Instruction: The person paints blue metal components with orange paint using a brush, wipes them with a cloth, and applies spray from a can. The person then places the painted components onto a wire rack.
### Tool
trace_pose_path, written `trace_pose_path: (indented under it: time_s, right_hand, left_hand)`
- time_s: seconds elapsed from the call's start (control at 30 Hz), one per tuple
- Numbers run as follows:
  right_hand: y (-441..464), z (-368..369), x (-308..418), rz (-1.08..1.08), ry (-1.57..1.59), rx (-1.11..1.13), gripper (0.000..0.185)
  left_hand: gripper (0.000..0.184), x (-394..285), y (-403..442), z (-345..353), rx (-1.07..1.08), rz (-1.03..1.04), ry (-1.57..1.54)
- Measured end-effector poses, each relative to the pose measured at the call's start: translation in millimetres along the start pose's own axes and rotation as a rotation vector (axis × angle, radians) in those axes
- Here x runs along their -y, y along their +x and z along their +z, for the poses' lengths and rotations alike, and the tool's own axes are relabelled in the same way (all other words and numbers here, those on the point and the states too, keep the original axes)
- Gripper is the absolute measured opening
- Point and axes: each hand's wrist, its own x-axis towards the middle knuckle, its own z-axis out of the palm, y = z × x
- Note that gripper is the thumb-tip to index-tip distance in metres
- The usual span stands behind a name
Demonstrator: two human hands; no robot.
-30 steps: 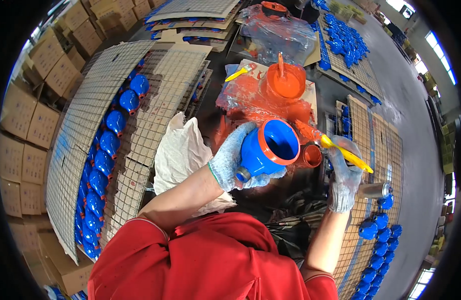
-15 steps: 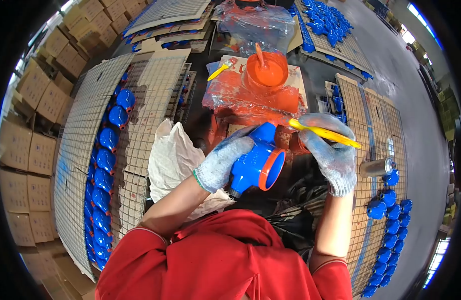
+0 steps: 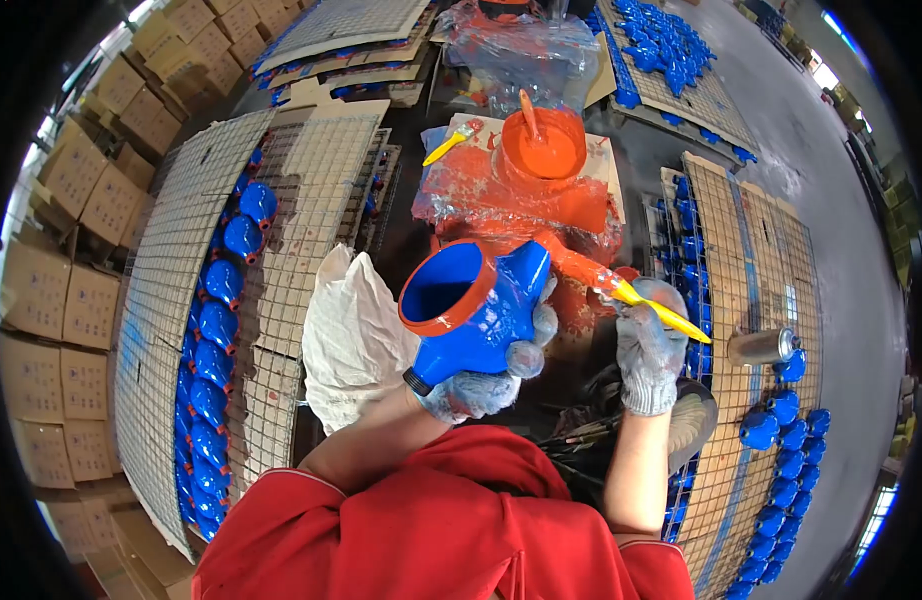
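My left hand [image 3: 486, 388], in a grey-white glove, is wrapped round a blue metal housing [image 3: 486, 338] like a valve or water-meter body. Its wide round mouth, rimmed in orange-red, faces up and left. A dark threaded end sticks out at lower left. My right hand [image 3: 649, 352], gloved too, grips a paintbrush [image 3: 666, 312] by its yellow handle. The brush's orange-red head lies at the housing's upper right end and seems to touch it. Ahead is a paint bucket [image 3: 543, 150] holding orange-red paint and another brush.
A second yellow-handled brush [image 3: 447, 147] lies left of the bucket. A white cloth [image 3: 353, 345] hangs at my left. Wire-mesh racks [image 3: 756, 260] with rows of blue housings [image 3: 219, 325] flank me. A metal can [image 3: 761, 346] lies on the right rack. Cardboard boxes [image 3: 36, 300] are stacked far left.
My left hand has turned the housing, so its rimmed mouth now faces up-left instead of right. My right hand has moved slightly down and left, with the brush still at the housing's end.
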Motion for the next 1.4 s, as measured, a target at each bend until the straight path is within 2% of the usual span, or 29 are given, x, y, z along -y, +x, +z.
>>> trace_pose_path:
  time_s: [0.07,0.13,0.2,0.27,0.3,0.33,0.4,0.43,0.47,0.53,0.57,0.6,0.67,0.8,0.87,0.93,1.0,1.03,1.07,1.17,1.2,1.27,1.33,1.4]
  right_hand:
    - [1.9,-8.2,-8.4,0.048,-0.062,0.02,0.027]
    - [2.2,-2.5,-8.7,0.028,-0.078,-0.067,0.026]
    - [6.0,-6.9,-0.7,0.061,-0.181,-0.109,0.028]
    - [9.4,-0.3,10.1,0.058,-0.209,-0.099,0.029]
    - [10.9,1.7,15.8,0.052,-0.214,-0.092,0.029]
    - [12.3,1.2,19.7,0.047,-0.219,-0.087,0.029]
    - [14.4,-0.2,28.1,0.022,-0.243,-0.065,0.029]
    - [13.8,0.6,32.3,0.019,-0.302,-0.083,0.029]
    - [16.1,3.0,35.2,0.009,-0.358,-0.093,0.029]
    - [20.4,11.0,38.7,0.012,-0.361,-0.077,0.029]
    - [22.5,13.9,40.7,0.016,-0.365,-0.073,0.029]
    - [25.1,15.4,43.1,0.011,-0.366,-0.07,0.029]
    - [26.1,13.9,46.6,-0.019,-0.495,-0.038,0.028]
    - [27.5,12.8,47.9,-0.018,-0.548,-0.045,0.028]
    - [28.3,24.1,50.4,0.045,-0.603,-0.005,0.025]
    - [34.4,29.4,49.4,0.102,-0.672,0.037,0.024]
    - [40.7,26.5,47.5,0.183,-0.89,0.102,0.027]
    - [42.7,29.7,48.1,0.21,-0.962,0.112,0.027]
    - [44.2,35.5,47.2,0.239,-1.036,0.128,0.028]
    - [50.4,36.7,35.0,0.259,-1.124,0.142,0.03]
    - [50.8,39.3,32.1,0.286,-1.136,0.159,0.031]
    - [50.7,44.8,29.8,0.301,-1.177,0.207,0.031]
    - [48.3,51.4,29.7,0.311,-1.217,0.261,0.031]
    - [41.5,57.3,31.6,0.212,-1.287,0.329,0.03]
  left_hand:
    - [0.071,1.6,-2.7,-9.0,0.081,0.001,-0.077]
    - [0.075,3.3,-8.8,-2.5,-0.097,-0.034,-0.019]
    - [0.08,2.6,-28.7,8.2,-0.54,0.071,0.296]
    - [0.08,-8.9,-21.6,3.8,-0.453,0.072,0.477]
    - [0.076,-2.2,-26.0,5.6,-0.957,0.326,0.818]
    - [0.076,-0.5,-21.2,10.9,-0.955,0.327,0.815]
    - [0.071,-4.7,-9.8,18.4,-0.433,0.304,0.721]
    - [0.069,-8.1,-4.8,15.8,-0.583,0.563,0.716]
    - [0.069,-14.1,-0.6,14.2,-0.579,0.569,0.716]
    - [0.069,-25.3,0.2,9.1,-0.737,0.29,0.449]
    - [0.065,-27.1,-3.2,2.9,-0.784,0.239,0.697]
    - [0.06,-32.0,-6.5,-1.6,-0.707,0.156,0.761]
    - [0.058,-35.0,-9.8,-11.0,-0.832,0.156,0.81]
    - [0.054,-33.7,-11.4,-14.5,-0.906,0.253,0.795]
    - [0.053,-29.9,-6.0,-7.1,-0.946,0.227,1.399]
    - [0.056,-22.4,-6.8,-2.4,-1.029,0.28,1.467]
    - [0.063,-21.7,-11.1,-5.2,-1.076,0.152,2.344]
    - [0.066,-15.4,-10.1,-3.7,-1.103,0.118,2.594]
    - [0.066,-10.1,-9.2,-1.5,-1.106,0.108,2.579]
    - [0.07,-5.7,-12.8,-1.5,-0.771,-0.012,3.01]
    - [0.07,-4.3,-13.9,-2.0,-0.778,-0.017,3.004]
    - [0.07,-1.8,-15.4,-1.6,-0.653,-0.099,3.1]
    - [0.07,-1.1,-15.3,-3.6,-0.665,-0.115,3.103]
    - [0.069,-0.3,-13.9,-3.0,-0.727,-0.238,3.119]
